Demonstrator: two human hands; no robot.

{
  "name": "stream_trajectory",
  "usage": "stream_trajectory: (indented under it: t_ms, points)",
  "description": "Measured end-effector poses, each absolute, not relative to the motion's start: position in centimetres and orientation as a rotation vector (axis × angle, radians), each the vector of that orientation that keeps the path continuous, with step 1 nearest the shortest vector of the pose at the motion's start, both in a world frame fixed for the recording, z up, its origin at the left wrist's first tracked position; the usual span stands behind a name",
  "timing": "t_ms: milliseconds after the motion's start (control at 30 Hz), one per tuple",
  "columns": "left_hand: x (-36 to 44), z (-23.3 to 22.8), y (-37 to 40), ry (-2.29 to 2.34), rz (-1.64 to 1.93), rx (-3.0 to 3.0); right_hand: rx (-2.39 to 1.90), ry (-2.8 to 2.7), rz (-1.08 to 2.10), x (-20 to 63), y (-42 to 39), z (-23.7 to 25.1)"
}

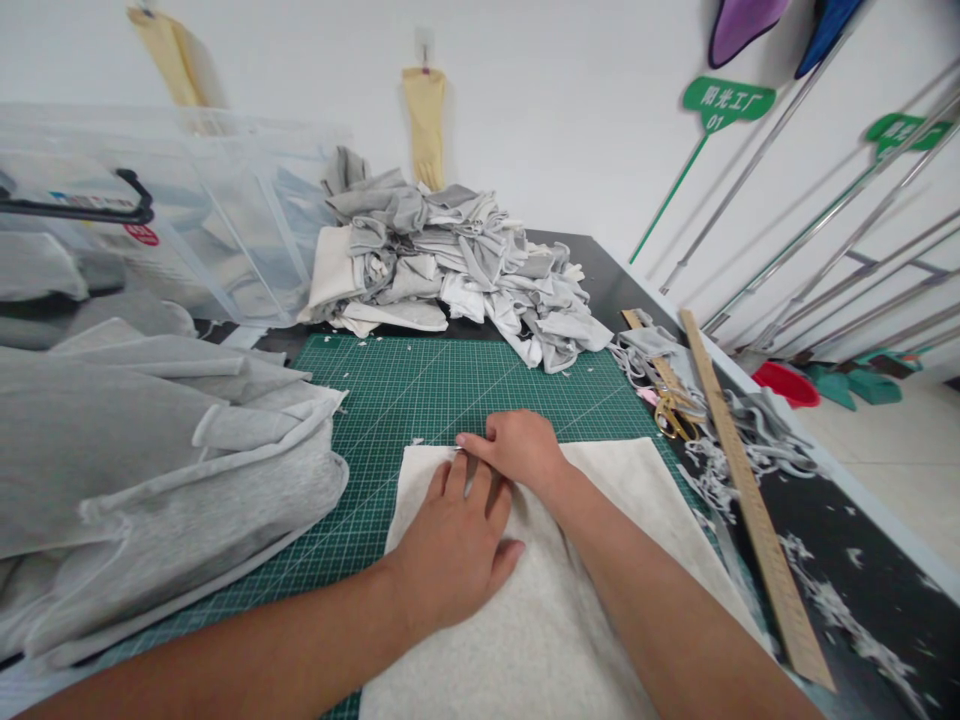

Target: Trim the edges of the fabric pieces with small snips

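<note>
A pale cream-grey cloth [525, 620] lies flat in front of me on a green cutting mat [465, 390]. My left hand [457, 550] rests on it with fingers stretched out, pressing near the cloth's far edge. Just beyond those fingertips, my right hand [523, 450] is closed, its thumb pointing left along that edge. A tiny whitish bit shows by the thumb tip; whether it is a tool or a piece of cloth I cannot make out. The inside of the right hand is hidden.
Grey fabric [187, 470] is stacked at left, before a see-through plastic box [225, 220]. A heap of grey and white cloth [465, 260] lies at the back. On the right are a wooden ruler [750, 490], gold-handled scissors [673, 415] and scattered fabric scraps [847, 610].
</note>
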State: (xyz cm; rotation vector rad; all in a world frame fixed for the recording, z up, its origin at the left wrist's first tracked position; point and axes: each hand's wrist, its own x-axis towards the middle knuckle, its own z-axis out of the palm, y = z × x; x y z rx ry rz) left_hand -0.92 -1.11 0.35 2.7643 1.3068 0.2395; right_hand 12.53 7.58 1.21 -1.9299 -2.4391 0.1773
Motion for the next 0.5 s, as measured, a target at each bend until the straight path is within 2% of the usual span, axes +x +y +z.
stream_trajectory:
  t_ms: [500]
  points:
    - [-1.00,0.06,-1.12,1.323,0.237,2.763,-1.886,-2.398,0.105,12.69,7.72,0.59]
